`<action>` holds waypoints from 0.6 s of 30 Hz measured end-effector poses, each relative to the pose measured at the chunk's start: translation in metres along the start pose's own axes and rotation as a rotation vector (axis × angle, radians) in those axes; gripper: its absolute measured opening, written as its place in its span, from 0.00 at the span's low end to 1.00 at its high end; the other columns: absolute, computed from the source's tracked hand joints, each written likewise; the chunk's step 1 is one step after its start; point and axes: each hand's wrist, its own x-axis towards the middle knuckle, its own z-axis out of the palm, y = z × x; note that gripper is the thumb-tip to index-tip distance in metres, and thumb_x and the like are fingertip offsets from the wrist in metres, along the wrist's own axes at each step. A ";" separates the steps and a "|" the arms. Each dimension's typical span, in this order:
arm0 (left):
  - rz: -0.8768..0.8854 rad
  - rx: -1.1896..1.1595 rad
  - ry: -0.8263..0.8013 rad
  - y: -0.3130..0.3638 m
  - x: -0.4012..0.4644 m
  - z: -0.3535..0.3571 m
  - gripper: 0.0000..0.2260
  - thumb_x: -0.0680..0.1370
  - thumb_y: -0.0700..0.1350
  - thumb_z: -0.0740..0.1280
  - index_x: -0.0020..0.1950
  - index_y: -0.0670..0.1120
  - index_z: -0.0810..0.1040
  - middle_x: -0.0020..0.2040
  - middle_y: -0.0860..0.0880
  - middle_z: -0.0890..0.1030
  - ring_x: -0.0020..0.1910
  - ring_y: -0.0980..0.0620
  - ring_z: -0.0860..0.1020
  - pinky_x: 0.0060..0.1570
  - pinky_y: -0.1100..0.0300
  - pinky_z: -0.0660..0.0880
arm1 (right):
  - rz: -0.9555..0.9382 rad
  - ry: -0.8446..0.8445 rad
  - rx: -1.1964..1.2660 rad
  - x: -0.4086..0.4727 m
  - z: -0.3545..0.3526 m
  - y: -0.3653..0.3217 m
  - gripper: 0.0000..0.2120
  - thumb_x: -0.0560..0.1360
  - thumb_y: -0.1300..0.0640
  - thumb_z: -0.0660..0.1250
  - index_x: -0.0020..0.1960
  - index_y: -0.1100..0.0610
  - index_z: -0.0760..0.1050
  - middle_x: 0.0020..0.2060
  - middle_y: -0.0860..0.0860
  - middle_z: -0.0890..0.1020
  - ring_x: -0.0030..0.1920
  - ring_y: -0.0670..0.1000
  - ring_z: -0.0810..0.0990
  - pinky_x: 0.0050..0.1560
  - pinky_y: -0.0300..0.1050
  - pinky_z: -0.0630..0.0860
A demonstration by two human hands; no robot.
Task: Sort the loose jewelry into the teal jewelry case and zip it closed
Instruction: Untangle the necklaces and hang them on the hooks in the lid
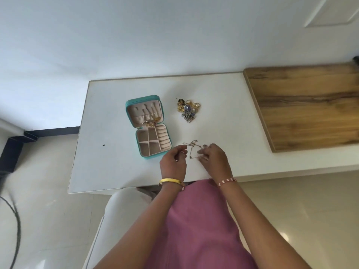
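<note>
Left hand (172,162) and right hand (213,158) are pinching a thin chain (191,150) just beside the open teal jewelry case (148,126) (loose jewelry (188,110) is lying beyond).

Bright, soft; edges warped, sl. blurry

Both forearms reach forward from the near edge, coming closer together toward the hands. The left hand (172,161) has its fingers curled, with thumb and forefinger pinched together. The right hand (212,158) is just beside it, palm down, its fingers bent and pinching too. The wrists are well apart.
</note>
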 end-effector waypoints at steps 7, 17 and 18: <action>-0.036 0.052 -0.031 -0.011 -0.001 0.005 0.11 0.75 0.34 0.60 0.50 0.43 0.81 0.41 0.48 0.81 0.45 0.47 0.80 0.55 0.49 0.76 | -0.409 -0.024 -0.493 0.006 -0.001 -0.011 0.11 0.54 0.68 0.78 0.30 0.60 0.76 0.31 0.53 0.78 0.33 0.53 0.79 0.21 0.37 0.69; 0.080 0.244 -0.389 -0.005 -0.008 0.002 0.21 0.78 0.34 0.59 0.71 0.42 0.63 0.70 0.46 0.67 0.69 0.50 0.66 0.68 0.62 0.62 | -0.176 -0.137 -0.196 0.010 -0.002 -0.017 0.07 0.76 0.63 0.58 0.49 0.66 0.73 0.48 0.62 0.76 0.50 0.61 0.73 0.48 0.51 0.69; 0.115 0.282 -0.427 -0.003 -0.009 0.000 0.23 0.78 0.34 0.58 0.72 0.42 0.60 0.72 0.46 0.64 0.72 0.50 0.62 0.69 0.64 0.58 | -0.137 -0.153 -0.055 0.008 -0.008 -0.024 0.07 0.76 0.63 0.58 0.47 0.64 0.73 0.46 0.62 0.76 0.48 0.60 0.73 0.46 0.48 0.68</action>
